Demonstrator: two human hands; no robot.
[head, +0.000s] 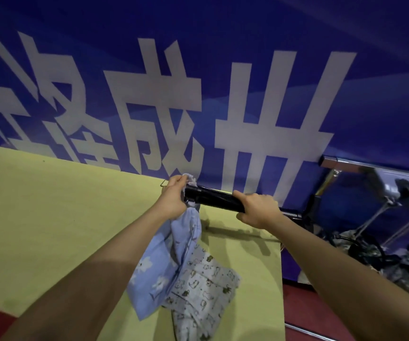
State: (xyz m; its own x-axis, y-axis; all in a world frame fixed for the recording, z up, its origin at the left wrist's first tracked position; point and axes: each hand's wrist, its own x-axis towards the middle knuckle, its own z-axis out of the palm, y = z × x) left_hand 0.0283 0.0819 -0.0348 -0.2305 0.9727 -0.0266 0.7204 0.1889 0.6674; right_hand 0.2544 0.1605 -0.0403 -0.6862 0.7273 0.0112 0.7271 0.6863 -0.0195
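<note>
**Blue cloth [159, 267] pinched at the left tip of a tube that lies crosswise between both hands**

The left hand [173, 198] is curled at the near-left tip of the black tube [213, 198]. Its fingers pinch a bunched edge of the blue cloth against or just over that tip; whether the edge is already around the tube or only beside it cannot be told. The right hand [257, 209] grips the tube's other end from above, with the fingers wrapped over the top. The two hands are apart, with most of the tube's bare length between them.

The tube's long axis runs from left to right, slightly away from the person at the left end and nearer at the right. Past the right hand, a thinner black rod [294, 214] carries on toward the clutter at the right. The cloth is therefore on the left hand's side, and it looks as if any sliding of it along the tube would run rightward, toward the right hand.

From the left hand, the blue cloth, printed with white flowers, hangs down and trails onto the yellow-green table [50, 205]. Its lower part lies on a pale printed cloth [205, 291] that is spread near the table's front right corner. A small wire loop [164, 183] shows on the table just behind the left hand.

A blue banner [297, 33] with large white characters stands behind the table. To the right, a metal frame [370, 168] leans against the banner over dark, blurred clutter on the floor.
</note>
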